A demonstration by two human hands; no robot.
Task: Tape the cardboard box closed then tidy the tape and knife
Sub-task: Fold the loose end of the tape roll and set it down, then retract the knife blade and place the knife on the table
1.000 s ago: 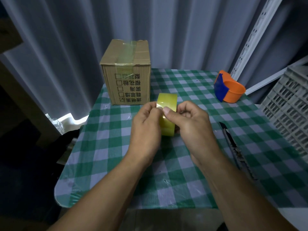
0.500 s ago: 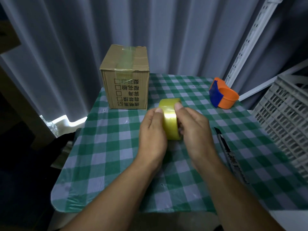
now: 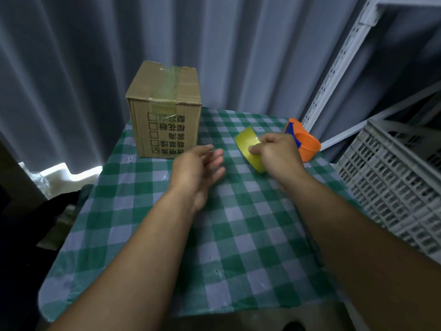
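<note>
**Tape roll in the right hand, sealed box waiting at the back**

Two bare forearms are reaching in from the bottom of the frame over a table [image 3: 148, 271] that is wearing a green-and-white checked cloth, soft-looking and lightly wrinkled, its near edge curving across the lower part of the picture. The wide middle stretch of cloth between the arms is lying bare.

At centre frame the left hand [image 3: 198, 173] is hovering above the cloth with its fingers spread and loosely curled, gripping nothing. Right of it, the right hand [image 3: 278, 155] is pinching the yellow tape roll [image 3: 249, 145], thumb pressing on the glossy outer band while the fingers are wrapping behind; the roll is sitting tilted, and whether its low edge is touching the cloth cannot be told.

Just beyond that hand, an orange plastic tape dispenser [image 3: 309, 145] with a blue piece is resting near the table's right edge. A white slotted plastic crate [image 3: 391, 187] is standing at the right of the frame, beside the table.

At the upper left of the table, well apart from both hands, the cardboard box [image 3: 164, 111] is standing closed, a strip of clear tape running over its top seam and down the front. Printed Chinese characters and a column of checkboxes are showing upside down, the lowest box crossed; the characters are too blurred to read.

Grey pleated curtains are hanging behind, with a white perforated metal upright at the upper right.
</note>
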